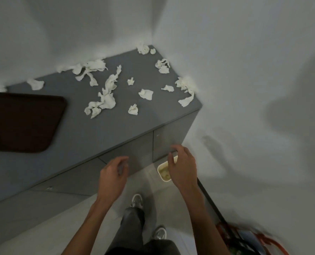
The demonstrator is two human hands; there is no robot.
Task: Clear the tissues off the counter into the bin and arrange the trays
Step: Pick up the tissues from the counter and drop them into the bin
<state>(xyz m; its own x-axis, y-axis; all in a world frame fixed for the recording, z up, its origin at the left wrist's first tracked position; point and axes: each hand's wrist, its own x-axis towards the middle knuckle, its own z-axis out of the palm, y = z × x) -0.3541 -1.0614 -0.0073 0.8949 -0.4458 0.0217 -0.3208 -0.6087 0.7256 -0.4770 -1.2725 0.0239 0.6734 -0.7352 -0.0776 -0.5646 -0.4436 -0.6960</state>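
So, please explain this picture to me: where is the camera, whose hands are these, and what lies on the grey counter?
No machine here: one camera sits on a person's head and looks down, so the left hand and right hand are that person's own. Both are bare, loosely curled, and hold nothing. The right hand hangs over a small bin on the floor. The counter stands in a corner between white walls. Many crumpled tissues lie scattered on it, and a dark tray lies at its left end. At the bottom are the person's shoes.
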